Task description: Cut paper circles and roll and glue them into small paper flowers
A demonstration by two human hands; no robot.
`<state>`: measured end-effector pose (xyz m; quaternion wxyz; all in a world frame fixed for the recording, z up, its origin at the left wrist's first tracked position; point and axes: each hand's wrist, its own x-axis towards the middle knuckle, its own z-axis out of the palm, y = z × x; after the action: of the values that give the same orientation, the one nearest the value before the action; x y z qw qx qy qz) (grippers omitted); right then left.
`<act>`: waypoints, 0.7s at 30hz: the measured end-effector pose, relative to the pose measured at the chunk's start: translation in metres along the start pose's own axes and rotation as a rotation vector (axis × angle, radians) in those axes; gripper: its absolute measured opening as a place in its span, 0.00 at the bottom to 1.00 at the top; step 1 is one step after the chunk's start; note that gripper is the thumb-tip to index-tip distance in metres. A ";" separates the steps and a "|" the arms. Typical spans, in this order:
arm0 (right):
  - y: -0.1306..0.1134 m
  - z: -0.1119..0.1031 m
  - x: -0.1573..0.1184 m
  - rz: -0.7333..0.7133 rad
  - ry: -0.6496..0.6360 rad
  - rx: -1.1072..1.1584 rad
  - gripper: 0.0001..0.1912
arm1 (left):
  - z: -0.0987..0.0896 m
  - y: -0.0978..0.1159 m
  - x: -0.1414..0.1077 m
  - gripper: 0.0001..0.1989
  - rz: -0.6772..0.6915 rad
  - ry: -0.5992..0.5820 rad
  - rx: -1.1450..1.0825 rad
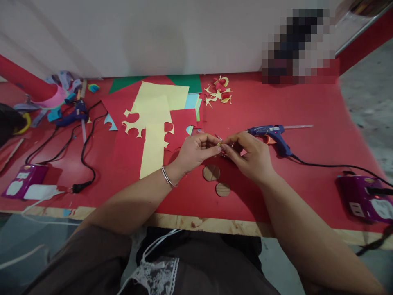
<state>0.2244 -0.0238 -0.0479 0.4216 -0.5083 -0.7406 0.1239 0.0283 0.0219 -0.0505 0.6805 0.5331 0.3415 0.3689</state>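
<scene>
My left hand [198,151], with a silver bracelet at its wrist, pinches a small yellowish piece [219,144], probably paper. My right hand [250,155] meets it there, thumb and fingers pressed together on the same piece. The fingers cover most of it, so its shape is unclear. Two brown cardboard discs, a larger one [211,173] and a smaller one [222,189], lie on the red tabletop just below my hands. Just beyond my right hand rests a blue glue gun [272,133] with a clear glue stick in its back.
Cut yellow paper [155,131] lies over red and green sheets at left. Yellow and red scraps [219,91] sit at the back. A second glue gun [73,114], black cords and a purple power box [26,180] occupy the left; another purple box [365,198] stands right.
</scene>
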 end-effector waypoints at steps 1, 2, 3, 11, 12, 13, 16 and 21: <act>0.000 0.000 0.000 -0.004 0.009 0.003 0.07 | 0.000 -0.001 0.000 0.18 0.000 0.000 -0.001; 0.000 0.001 0.000 -0.005 0.017 0.007 0.06 | 0.000 -0.002 0.001 0.18 -0.001 -0.002 0.002; 0.000 0.001 0.000 -0.003 0.021 0.010 0.06 | 0.000 -0.003 0.001 0.18 0.000 -0.004 0.008; 0.000 0.001 0.000 0.065 0.008 0.021 0.06 | 0.000 -0.006 0.002 0.17 0.034 0.005 0.032; 0.000 0.001 0.000 0.066 0.007 0.026 0.06 | -0.001 -0.006 0.002 0.17 0.043 0.010 0.046; 0.000 0.001 0.000 0.066 0.006 0.032 0.06 | -0.001 -0.006 0.002 0.16 0.050 0.015 0.065; 0.000 0.001 -0.001 0.077 -0.005 0.054 0.06 | -0.002 -0.008 0.002 0.14 0.063 0.016 0.115; 0.000 0.000 0.000 0.112 -0.069 0.059 0.06 | -0.003 -0.011 0.003 0.11 0.104 0.002 0.181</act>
<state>0.2246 -0.0236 -0.0482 0.4031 -0.5316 -0.7212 0.1864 0.0287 0.0243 -0.0625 0.6090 0.6090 0.3462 0.3721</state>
